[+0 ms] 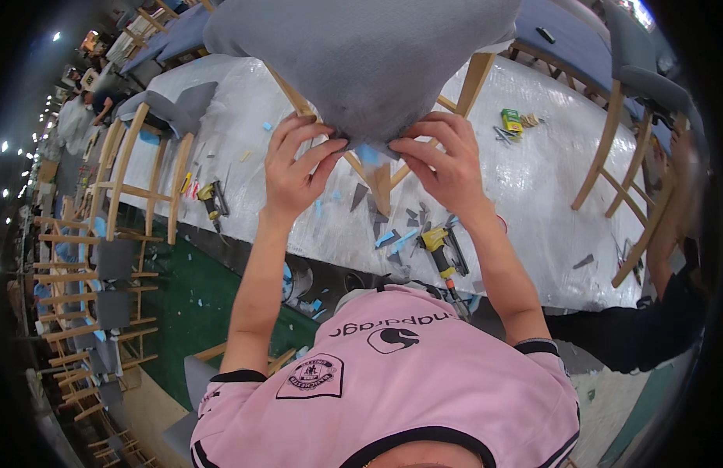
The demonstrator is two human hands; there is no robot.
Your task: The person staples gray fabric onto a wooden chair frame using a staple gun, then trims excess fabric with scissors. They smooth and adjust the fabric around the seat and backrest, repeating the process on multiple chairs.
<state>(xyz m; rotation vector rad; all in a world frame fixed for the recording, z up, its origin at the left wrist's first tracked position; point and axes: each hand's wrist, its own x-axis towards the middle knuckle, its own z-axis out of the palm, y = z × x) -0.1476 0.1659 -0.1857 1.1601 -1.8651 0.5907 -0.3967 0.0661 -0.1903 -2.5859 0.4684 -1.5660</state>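
A wooden-legged chair with a grey fabric seat [377,62] stands in front of me on the plastic-covered table [548,179]. At the near corner of the seat, my left hand [296,162] pinches the loose fabric edge from the left side. My right hand [443,162] pinches the same edge from the right. Between the fingertips a bit of light blue padding shows above a chair leg [381,191]. Below my right hand lies a yellow and black staple gun [439,248], with its hose running toward me.
Another staple gun [210,201] lies at left beside a grey chair [158,117]. Fabric and foam scraps [392,239] litter the table. A small green and yellow box [512,121] sits at right. A co-worker's arm [664,234] is near another chair [638,156]. Stacked chairs [104,296] stand far left.
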